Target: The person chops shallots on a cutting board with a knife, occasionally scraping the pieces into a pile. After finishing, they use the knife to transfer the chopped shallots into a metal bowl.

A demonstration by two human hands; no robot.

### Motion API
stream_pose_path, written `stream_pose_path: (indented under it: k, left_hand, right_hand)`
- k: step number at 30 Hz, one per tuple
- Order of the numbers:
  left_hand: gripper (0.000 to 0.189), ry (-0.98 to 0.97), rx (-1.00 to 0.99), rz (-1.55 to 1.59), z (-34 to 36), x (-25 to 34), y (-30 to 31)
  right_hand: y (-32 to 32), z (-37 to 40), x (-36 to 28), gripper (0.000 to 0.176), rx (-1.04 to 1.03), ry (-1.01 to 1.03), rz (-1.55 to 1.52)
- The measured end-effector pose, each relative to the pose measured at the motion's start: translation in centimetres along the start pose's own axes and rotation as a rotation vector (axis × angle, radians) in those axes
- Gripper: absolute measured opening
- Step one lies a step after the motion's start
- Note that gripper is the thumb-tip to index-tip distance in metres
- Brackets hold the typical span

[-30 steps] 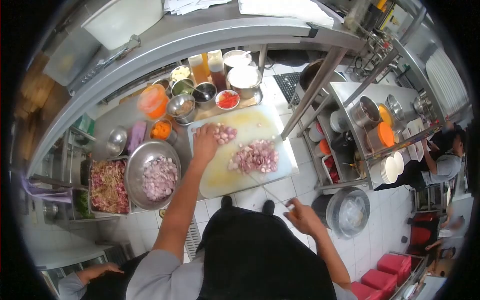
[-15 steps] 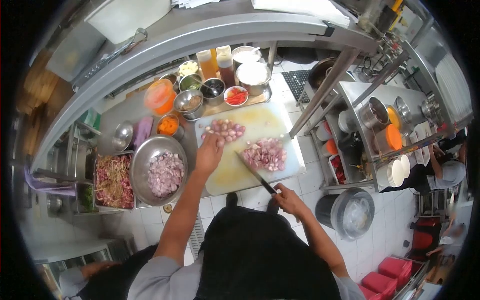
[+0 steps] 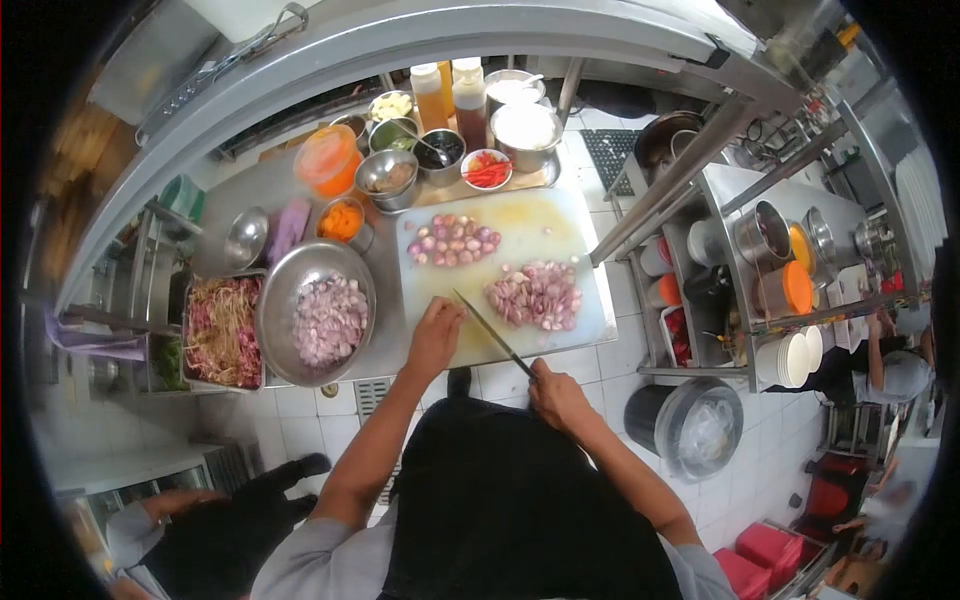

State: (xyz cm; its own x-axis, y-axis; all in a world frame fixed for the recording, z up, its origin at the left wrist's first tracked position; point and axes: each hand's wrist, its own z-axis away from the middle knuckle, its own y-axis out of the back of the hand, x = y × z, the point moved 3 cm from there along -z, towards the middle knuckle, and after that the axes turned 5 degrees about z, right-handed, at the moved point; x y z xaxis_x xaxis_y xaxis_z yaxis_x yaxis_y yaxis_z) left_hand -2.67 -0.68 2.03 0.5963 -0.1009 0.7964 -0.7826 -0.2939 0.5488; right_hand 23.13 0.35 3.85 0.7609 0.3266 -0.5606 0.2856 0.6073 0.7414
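Note:
My right hand (image 3: 560,393) grips a kitchen knife (image 3: 496,335) by its handle, the blade slanting up and left over the cutting board (image 3: 525,215). Close to the knife tip, my left hand (image 3: 435,335) is closed in a pinch at the board's near edge; whatever is between its fingertips is hidden. Peeled whole shallots (image 3: 453,241) lie in a cluster at the board's upper left. A heap of cut shallots (image 3: 535,296) covers its right side. Left of the board, a steel bowl (image 3: 272,330) holds many more peeled shallots (image 3: 330,322).
A tray of unpeeled shallots (image 3: 222,335) stands left of the bowl. Behind the board are sauce bottles (image 3: 430,98), sliced red chillies (image 3: 487,169) and an orange tub (image 3: 328,162). A lined bin (image 3: 700,425) stands at right. Another person (image 3: 200,540) is at lower left.
My left hand has drawn back from the whole shallots to the board's near edge. My right hand and the knife have shifted slightly left. The view has tilted a little.

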Motion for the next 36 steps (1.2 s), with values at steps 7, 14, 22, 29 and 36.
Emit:
stream_pose_path:
  k: [7,14,22,29,36]
  left_hand:
    - [0.011,0.007,-0.003,0.031,-0.4,-0.5,-0.3]
    - [0.008,-0.067,-0.027,-0.044,-0.9,0.1,-0.3]
    - [0.008,-0.047,-0.023,-0.03,-0.7,-0.8,-0.5]
    - [0.009,-0.034,-0.009,-0.051,-0.5,-0.4,-0.6]
    - [0.016,-0.072,0.085,-0.105,-0.1,0.1,-1.1]
  right_hand:
    - [0.8,0.2,-0.9,0.028,-0.014,0.02,0.097]
    - [2.0,2.1,-1.9,0.025,0.018,0.049,0.16]
    - [-0.6,-0.9,-1.7,0.024,-0.015,0.039,0.12]
    - [-2.2,-0.8,-0.2,0.026,-0.052,0.009,0.078]
    - [0.4,-1.9,0.7,0.024,-0.15,0.043,-0.142]
